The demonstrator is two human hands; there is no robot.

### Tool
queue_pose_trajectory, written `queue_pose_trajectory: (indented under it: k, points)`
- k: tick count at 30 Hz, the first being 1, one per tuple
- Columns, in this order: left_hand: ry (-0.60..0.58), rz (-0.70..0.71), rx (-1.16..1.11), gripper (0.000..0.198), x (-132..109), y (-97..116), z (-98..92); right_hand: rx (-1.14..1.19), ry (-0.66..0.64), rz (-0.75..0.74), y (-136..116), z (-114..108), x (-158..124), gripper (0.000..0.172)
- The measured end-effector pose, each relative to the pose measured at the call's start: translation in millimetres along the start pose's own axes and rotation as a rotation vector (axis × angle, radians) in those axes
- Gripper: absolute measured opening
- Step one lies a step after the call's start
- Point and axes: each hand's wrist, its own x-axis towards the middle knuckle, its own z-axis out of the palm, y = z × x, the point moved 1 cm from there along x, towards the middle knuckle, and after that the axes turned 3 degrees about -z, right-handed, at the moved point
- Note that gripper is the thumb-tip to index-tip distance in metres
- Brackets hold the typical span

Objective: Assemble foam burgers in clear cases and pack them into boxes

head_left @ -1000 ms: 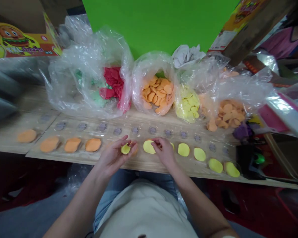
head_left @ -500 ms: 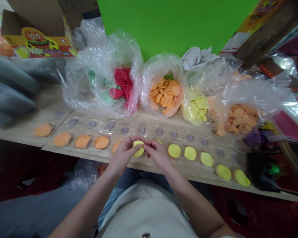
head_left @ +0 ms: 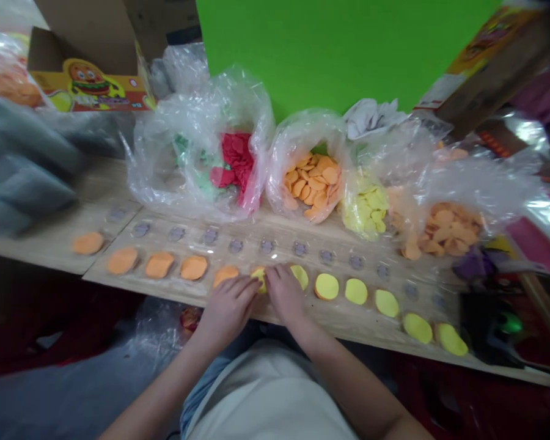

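Fingers of the left hand (head_left: 229,304) and right hand (head_left: 284,294) touch a yellow disc (head_left: 260,281) near the desk (head_left: 337,321)'s front edge; whether they grip it, one cannot tell. Neighbouring discs (head_left: 326,286) leave little sideways room.

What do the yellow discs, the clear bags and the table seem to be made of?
Yellow discs: probably soft foam, matte; flat, even colour without glints, though rubber is possible.
Clear bags: thin plastic film, glossy; crinkles, bright highlights, contents showing through.
Table: wood or wood-look laminate, fairly dull; pale brown with faint streaks.
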Motion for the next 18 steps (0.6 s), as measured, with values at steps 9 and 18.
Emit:
queue_pose_trajectory:
  k: [9, 18]
  points:
    - [-0.071, 0.094, 0.269, 0.03, 1, -1, 16.6, 0.143, 0.343, 0.258, 114, -78, 6, 0.024]
    - [0.084, 0.106, -0.003, 0.029, 52, 24, -6.2, -0.05, 0.11, 0.769, 305, -118, 41, 0.04]
